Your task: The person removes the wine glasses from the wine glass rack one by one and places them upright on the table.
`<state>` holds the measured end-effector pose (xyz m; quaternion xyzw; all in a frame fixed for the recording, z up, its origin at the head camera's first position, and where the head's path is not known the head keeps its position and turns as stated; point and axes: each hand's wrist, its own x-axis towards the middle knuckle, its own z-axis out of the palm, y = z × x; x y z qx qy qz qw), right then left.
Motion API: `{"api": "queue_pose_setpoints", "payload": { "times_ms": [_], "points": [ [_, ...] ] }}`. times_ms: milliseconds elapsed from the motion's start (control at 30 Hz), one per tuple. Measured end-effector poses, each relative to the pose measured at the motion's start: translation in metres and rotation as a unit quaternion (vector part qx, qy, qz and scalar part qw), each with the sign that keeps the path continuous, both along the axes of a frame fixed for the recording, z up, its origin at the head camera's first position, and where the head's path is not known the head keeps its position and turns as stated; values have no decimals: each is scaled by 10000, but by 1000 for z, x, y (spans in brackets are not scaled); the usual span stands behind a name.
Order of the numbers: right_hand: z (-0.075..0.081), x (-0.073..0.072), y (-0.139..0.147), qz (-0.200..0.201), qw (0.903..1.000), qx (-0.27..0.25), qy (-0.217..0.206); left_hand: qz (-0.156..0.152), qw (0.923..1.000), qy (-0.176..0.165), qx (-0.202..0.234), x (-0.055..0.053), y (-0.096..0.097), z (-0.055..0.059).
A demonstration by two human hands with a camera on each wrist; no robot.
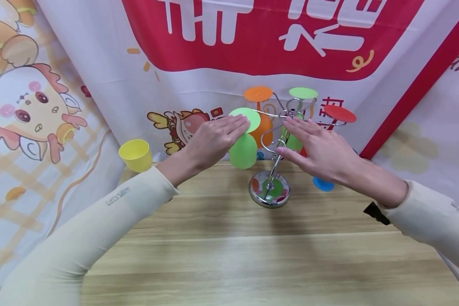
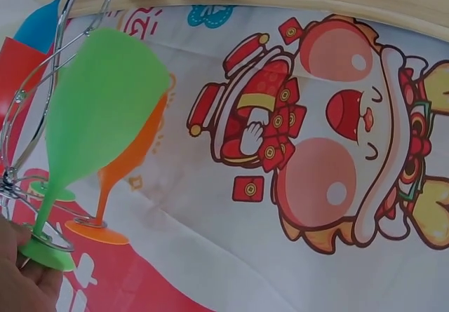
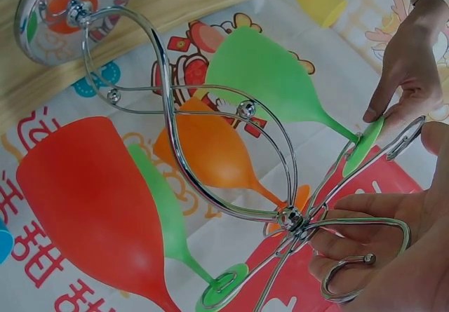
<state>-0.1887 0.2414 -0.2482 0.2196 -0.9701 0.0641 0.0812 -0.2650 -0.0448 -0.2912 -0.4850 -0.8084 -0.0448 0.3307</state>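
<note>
A chrome goblet rack (image 1: 270, 189) stands on the table with plastic goblets hanging upside down from its wire arms. My left hand (image 1: 214, 138) pinches the round foot of a green goblet (image 2: 105, 105), thumb on one face and fingers on the other. Its bowl points down beside the pole. At the top of the rack, my right hand (image 1: 321, 148) has its fingers extended against the wires near the hub, thumb spread apart. An orange goblet (image 3: 210, 147), a second green goblet (image 3: 158, 200) and a red goblet (image 3: 91, 186) hang around the pole.
A yellow goblet (image 1: 135, 155) stands bowl-up at the table's back left. Part of a blue goblet (image 1: 323, 184) shows below my right hand. A printed cloth (image 1: 99, 76) hangs close behind the rack, above the back edge of the wooden table (image 1: 222, 255).
</note>
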Motion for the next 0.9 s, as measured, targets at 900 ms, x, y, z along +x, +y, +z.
{"api": "queue_pose_setpoints", "payload": {
  "times_ms": [900],
  "points": [
    [-2,-1,0,-21,10000,-15,36,-35,9983,228,542,-17,-2,0]
  ]
}}
